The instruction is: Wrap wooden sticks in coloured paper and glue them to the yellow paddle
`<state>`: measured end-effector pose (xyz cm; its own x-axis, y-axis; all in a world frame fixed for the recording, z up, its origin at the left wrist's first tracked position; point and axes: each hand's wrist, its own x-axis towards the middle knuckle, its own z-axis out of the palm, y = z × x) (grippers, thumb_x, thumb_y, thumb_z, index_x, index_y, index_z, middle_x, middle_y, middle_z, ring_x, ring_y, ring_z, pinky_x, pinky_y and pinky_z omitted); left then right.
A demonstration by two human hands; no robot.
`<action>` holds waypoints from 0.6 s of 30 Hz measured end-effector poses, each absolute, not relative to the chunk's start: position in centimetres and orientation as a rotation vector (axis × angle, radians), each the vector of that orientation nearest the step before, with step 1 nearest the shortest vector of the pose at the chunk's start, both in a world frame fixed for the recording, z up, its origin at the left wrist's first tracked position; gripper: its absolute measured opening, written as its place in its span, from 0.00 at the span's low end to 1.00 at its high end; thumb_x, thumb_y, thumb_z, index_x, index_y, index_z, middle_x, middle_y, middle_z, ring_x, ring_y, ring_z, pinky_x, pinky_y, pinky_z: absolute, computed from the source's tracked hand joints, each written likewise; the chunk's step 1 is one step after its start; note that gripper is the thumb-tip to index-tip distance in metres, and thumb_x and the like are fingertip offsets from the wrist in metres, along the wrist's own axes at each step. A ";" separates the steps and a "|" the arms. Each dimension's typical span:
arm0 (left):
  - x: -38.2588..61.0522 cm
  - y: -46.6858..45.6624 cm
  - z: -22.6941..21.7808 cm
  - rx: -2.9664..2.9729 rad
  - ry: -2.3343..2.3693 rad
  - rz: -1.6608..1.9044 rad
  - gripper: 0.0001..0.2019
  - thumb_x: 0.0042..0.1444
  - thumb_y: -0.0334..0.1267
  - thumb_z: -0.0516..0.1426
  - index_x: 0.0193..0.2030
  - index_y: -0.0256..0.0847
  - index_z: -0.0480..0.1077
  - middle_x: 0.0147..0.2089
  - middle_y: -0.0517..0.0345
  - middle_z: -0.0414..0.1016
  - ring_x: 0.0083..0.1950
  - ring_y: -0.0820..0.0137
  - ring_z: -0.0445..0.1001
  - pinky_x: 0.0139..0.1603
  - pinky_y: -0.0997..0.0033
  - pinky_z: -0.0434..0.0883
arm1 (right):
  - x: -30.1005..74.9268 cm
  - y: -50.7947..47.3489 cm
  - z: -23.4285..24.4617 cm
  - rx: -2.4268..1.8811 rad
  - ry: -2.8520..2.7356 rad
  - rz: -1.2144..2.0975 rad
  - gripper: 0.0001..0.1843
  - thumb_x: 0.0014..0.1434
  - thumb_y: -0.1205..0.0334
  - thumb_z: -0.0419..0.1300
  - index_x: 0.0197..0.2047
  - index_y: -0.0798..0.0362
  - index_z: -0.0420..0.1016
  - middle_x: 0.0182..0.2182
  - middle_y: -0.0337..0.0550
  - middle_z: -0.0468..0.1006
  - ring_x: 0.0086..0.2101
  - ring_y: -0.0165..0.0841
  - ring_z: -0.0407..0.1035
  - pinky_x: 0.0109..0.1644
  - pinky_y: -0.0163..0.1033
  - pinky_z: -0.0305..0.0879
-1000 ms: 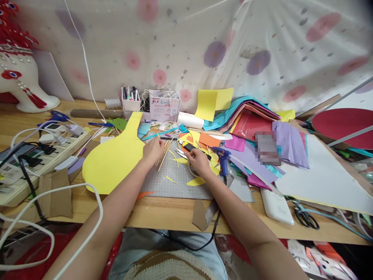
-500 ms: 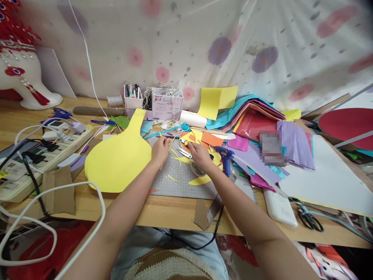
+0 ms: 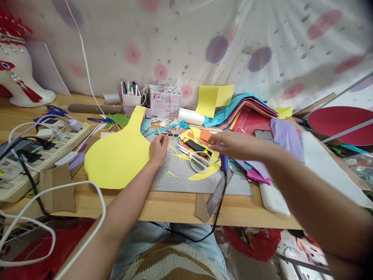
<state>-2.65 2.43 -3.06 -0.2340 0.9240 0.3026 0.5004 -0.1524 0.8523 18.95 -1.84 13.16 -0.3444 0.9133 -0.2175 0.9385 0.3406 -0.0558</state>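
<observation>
My left hand (image 3: 158, 148) is closed around thin wooden sticks (image 3: 170, 140), beside the big yellow paper shape (image 3: 116, 161) with a long neck. My right hand (image 3: 230, 142), slightly blurred, stretches over the blue glue gun (image 3: 223, 162) with fingers extended and partly hides it. Whether it touches the gun is unclear. Between my hands, white-handled scissors (image 3: 194, 157) and a black-and-yellow utility knife (image 3: 194, 146) lie among yellow paper scraps (image 3: 204, 175) on the grey cutting mat (image 3: 166, 184).
Left, a power strip (image 3: 55, 153) bristles with plugs and cables. Behind stand a pen box (image 3: 131, 99) and a white box (image 3: 165, 103). Coloured sheets (image 3: 247, 111) and a phone (image 3: 264, 135) lie right. The metal ruler (image 3: 215, 198) overhangs the front near the gun's black cord (image 3: 223, 206).
My right hand has left the utility knife and moved right, over the glue gun. Knife and scissors now show uncovered. My left hand stays nearly in place; the view has shifted slightly.
</observation>
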 end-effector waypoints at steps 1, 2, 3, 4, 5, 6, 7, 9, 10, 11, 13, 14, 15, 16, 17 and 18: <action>-2.6 2.5 -3.2 1.592 1.671 1.391 0.16 0.57 0.48 0.46 0.35 0.40 0.68 0.32 0.58 0.72 0.31 0.73 0.68 0.32 0.75 0.62 | 20.9 -1.1 14.5 1.726 2.422 -0.301 0.10 0.54 0.56 0.58 0.40 0.48 0.74 0.36 0.44 0.76 0.32 0.33 0.69 0.33 0.36 0.59; -2.6 2.6 -3.3 1.574 1.651 1.416 0.15 0.57 0.47 0.47 0.37 0.39 0.68 0.35 0.57 0.73 0.33 0.73 0.68 0.33 0.75 0.63 | 22.9 -0.2 15.5 1.756 2.369 -0.374 0.12 0.53 0.57 0.59 0.41 0.47 0.74 0.37 0.42 0.76 0.33 0.32 0.69 0.34 0.36 0.59; -2.6 2.7 -3.4 1.553 1.640 1.433 0.14 0.56 0.46 0.47 0.38 0.39 0.67 0.36 0.56 0.72 0.33 0.73 0.68 0.34 0.75 0.64 | 24.9 0.9 16.1 1.760 2.363 -0.456 0.12 0.54 0.58 0.58 0.42 0.47 0.75 0.38 0.42 0.76 0.34 0.31 0.70 0.36 0.36 0.60; -2.5 2.8 -3.4 1.532 1.639 1.445 0.14 0.56 0.45 0.47 0.39 0.39 0.67 0.37 0.55 0.72 0.33 0.73 0.68 0.35 0.74 0.65 | 26.8 1.9 16.2 1.824 2.329 -0.468 0.11 0.54 0.59 0.58 0.41 0.48 0.76 0.38 0.43 0.77 0.35 0.30 0.70 0.38 0.37 0.59; -2.5 2.8 -3.4 1.516 1.637 1.456 0.13 0.56 0.44 0.48 0.40 0.39 0.67 0.38 0.54 0.72 0.34 0.73 0.68 0.36 0.74 0.65 | 28.5 2.9 15.8 1.907 2.291 -0.423 0.11 0.54 0.60 0.58 0.40 0.50 0.77 0.38 0.45 0.77 0.35 0.30 0.70 0.39 0.38 0.59; -2.4 2.9 -3.4 1.501 1.634 1.467 0.13 0.56 0.43 0.48 0.40 0.38 0.67 0.38 0.54 0.72 0.34 0.73 0.68 0.37 0.73 0.66 | 29.9 3.7 14.9 1.987 2.257 -0.339 0.10 0.52 0.64 0.60 0.39 0.51 0.77 0.38 0.47 0.77 0.34 0.30 0.70 0.39 0.39 0.59; -2.4 3.0 -3.4 1.484 1.631 1.481 0.12 0.56 0.42 0.48 0.40 0.38 0.67 0.38 0.54 0.72 0.34 0.73 0.68 0.37 0.73 0.66 | 31.0 4.4 13.5 2.014 2.244 -0.282 0.10 0.50 0.67 0.61 0.38 0.54 0.78 0.38 0.50 0.77 0.33 0.31 0.70 0.39 0.39 0.59; -2.5 3.2 -3.5 1.435 1.608 1.513 0.12 0.56 0.41 0.48 0.41 0.38 0.67 0.38 0.54 0.71 0.32 0.74 0.67 0.36 0.73 0.67 | 32.5 5.1 9.8 1.967 2.303 -0.238 0.12 0.47 0.72 0.62 0.38 0.55 0.78 0.43 0.55 0.75 0.38 0.32 0.69 0.42 0.40 0.58; -2.6 3.2 -3.5 1.399 1.586 1.532 0.12 0.55 0.41 0.48 0.41 0.38 0.66 0.38 0.55 0.71 0.31 0.75 0.67 0.34 0.73 0.68 | 33.1 5.3 7.9 1.935 2.363 -0.226 0.12 0.46 0.72 0.63 0.37 0.55 0.79 0.45 0.56 0.74 0.40 0.33 0.69 0.43 0.39 0.58; -2.6 3.3 -3.6 1.357 1.561 1.554 0.12 0.55 0.40 0.48 0.41 0.38 0.66 0.37 0.55 0.70 0.30 0.75 0.66 0.33 0.74 0.68 | 33.5 5.4 6.2 1.919 2.383 -0.225 0.11 0.45 0.71 0.64 0.35 0.55 0.79 0.45 0.58 0.73 0.43 0.33 0.68 0.44 0.39 0.58; -2.8 3.4 -3.7 1.284 1.520 1.589 0.11 0.55 0.39 0.48 0.41 0.38 0.65 0.36 0.56 0.69 0.29 0.76 0.66 0.30 0.76 0.68 | 34.1 5.5 3.5 1.942 2.348 -0.191 0.10 0.43 0.70 0.65 0.33 0.55 0.79 0.46 0.61 0.72 0.44 0.36 0.67 0.45 0.41 0.58; -2.8 3.5 -3.8 1.262 1.504 1.599 0.10 0.54 0.39 0.48 0.40 0.38 0.65 0.36 0.56 0.69 0.28 0.77 0.66 0.28 0.76 0.68 | 34.5 5.6 2.7 1.938 2.337 -0.201 0.09 0.43 0.71 0.65 0.31 0.56 0.79 0.45 0.62 0.73 0.45 0.37 0.67 0.46 0.42 0.57; -2.8 3.5 -3.8 1.251 1.497 1.605 0.10 0.54 0.38 0.48 0.40 0.38 0.65 0.36 0.56 0.69 0.28 0.77 0.65 0.28 0.77 0.68 | 34.8 5.7 2.1 1.929 2.333 -0.216 0.07 0.43 0.72 0.65 0.29 0.56 0.79 0.43 0.62 0.74 0.44 0.37 0.67 0.46 0.42 0.57; -2.9 3.5 -3.9 1.252 1.496 1.608 0.10 0.54 0.38 0.48 0.40 0.38 0.65 0.35 0.57 0.69 0.27 0.78 0.65 0.27 0.77 0.68 | 35.1 5.8 1.8 1.912 2.337 -0.238 0.06 0.43 0.73 0.65 0.28 0.57 0.79 0.41 0.61 0.75 0.44 0.37 0.67 0.47 0.41 0.57; -2.9 3.5 -3.9 1.262 1.499 1.607 0.10 0.54 0.38 0.49 0.40 0.38 0.66 0.35 0.57 0.69 0.26 0.78 0.65 0.27 0.78 0.68 | 35.4 5.8 1.6 1.900 2.343 -0.258 0.05 0.43 0.74 0.64 0.26 0.57 0.79 0.39 0.61 0.76 0.43 0.36 0.68 0.47 0.41 0.57; -2.9 3.5 -3.9 1.276 1.504 1.603 0.10 0.54 0.38 0.49 0.40 0.38 0.66 0.35 0.57 0.69 0.25 0.79 0.64 0.27 0.78 0.67 | 35.7 5.9 1.6 1.891 2.351 -0.273 0.05 0.44 0.75 0.63 0.25 0.58 0.78 0.38 0.61 0.76 0.43 0.36 0.68 0.47 0.40 0.57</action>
<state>-2.86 3.50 -3.93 -0.3654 0.8984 0.2438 0.1857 -0.1863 0.9648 35.67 5.87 1.56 -0.2168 0.9557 -0.1992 0.9759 0.2069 -0.0695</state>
